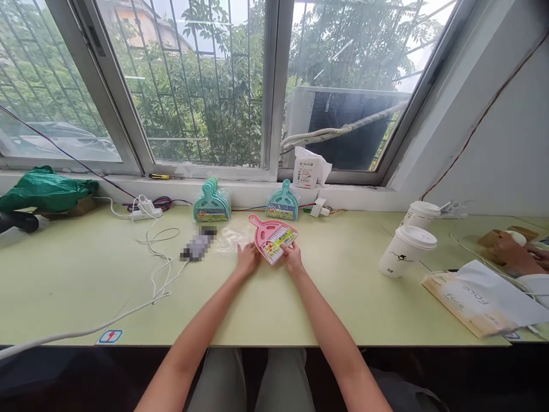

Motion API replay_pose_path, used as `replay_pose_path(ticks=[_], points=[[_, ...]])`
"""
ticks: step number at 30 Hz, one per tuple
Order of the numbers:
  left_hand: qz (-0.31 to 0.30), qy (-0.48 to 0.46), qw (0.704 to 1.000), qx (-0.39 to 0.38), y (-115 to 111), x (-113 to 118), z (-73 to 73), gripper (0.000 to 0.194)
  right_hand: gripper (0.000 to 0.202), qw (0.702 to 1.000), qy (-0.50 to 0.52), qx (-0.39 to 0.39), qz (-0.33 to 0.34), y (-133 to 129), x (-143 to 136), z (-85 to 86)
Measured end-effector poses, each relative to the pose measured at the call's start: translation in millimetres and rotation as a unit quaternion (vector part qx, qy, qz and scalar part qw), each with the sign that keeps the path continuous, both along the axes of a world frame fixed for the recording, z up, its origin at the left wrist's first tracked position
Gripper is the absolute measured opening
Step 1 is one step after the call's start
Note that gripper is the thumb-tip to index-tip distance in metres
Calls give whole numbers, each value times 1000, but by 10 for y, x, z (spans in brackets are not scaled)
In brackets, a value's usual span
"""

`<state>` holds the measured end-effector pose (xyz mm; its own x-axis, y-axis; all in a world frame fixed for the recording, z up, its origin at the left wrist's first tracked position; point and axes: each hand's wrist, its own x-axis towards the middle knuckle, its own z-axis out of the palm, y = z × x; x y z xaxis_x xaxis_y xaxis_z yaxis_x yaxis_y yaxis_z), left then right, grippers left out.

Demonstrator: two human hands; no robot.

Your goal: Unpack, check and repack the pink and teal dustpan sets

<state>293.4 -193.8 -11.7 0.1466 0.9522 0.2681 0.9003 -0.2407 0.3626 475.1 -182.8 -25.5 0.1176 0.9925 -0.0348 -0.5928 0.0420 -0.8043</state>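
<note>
A pink dustpan (pixel 266 233), with pale brush bristles and a yellow-green label across its front, is at mid-table, tilted, its looped handle pointing up and left. The right hand (pixel 293 258) pinches its lower right edge, thumb over the label; the left hand (pixel 247 259) is at its left edge, but I cannot tell whether those fingers grip. The pale green tabletop (pixel 338 286) runs forward to teal dustpans (pixel 283 201), left to a white cable (pixel 86 332), right to a lidded cup (pixel 403 254), and back to its front edge.

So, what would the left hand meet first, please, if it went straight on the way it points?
Most likely the pink dustpan set, beside the left hand; whether they touch is unclear.
</note>
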Motion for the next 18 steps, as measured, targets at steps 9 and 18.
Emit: replay_pose_path(ticks=[9, 18], points=[[132, -108, 982, 81, 5, -231, -41, 29, 40, 998, -56, -8, -4, -12, 160, 39], [162, -161, 973, 24, 83, -584, -79, 17, 40, 987, -133, -16, 91, -96, 192, 116]])
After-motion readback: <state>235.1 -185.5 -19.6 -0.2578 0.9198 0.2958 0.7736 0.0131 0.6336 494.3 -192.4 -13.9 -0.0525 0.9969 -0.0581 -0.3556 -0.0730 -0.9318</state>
